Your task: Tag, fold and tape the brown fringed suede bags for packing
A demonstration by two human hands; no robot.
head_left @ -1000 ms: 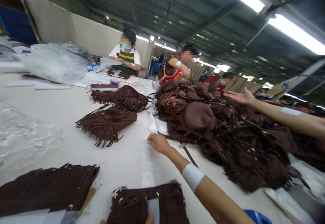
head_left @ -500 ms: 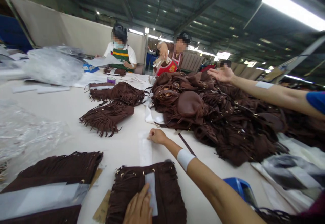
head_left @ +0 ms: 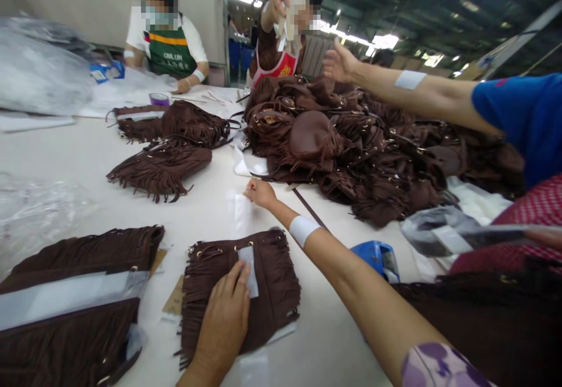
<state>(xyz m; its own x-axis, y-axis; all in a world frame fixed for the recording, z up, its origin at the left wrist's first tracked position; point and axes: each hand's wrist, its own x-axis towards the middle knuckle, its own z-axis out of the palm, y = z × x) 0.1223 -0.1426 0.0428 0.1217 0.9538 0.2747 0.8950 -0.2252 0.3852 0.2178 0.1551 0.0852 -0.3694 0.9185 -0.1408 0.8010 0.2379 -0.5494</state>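
I have my left hand (head_left: 223,311) spread palm-down on the brown fringed bag (head_left: 277,284), its fingers straight and lying side by side, gripping nothing. They rest against the short grey strip (head_left: 247,254) near the bag's eyeleted edge. The bag lies flat on the table (head_left: 327,317) directly in front of me, with a scrap of cardboard (head_left: 173,300) poking out at its left.

My right hand (head_left: 260,192) is stretched past the bag, fingertips drawn together at the edge of a whitish strip (head_left: 239,218) lying on the table. From my view I cannot tell whether they actually pinch it.

To do this well, I judge the left hand should press through the whole palm, so the bag neither creeps nor rucks its fringe, with the grey strip smooth under the fingers. The right hand seems best worked low and close to the table, taking only the strip's end; a sloppy pinch could fold it or stick it to itself, if it is tacky. I would also route my forearm clear of the blue object (head_left: 377,260) on its right and away from the heap of bags (head_left: 316,135).
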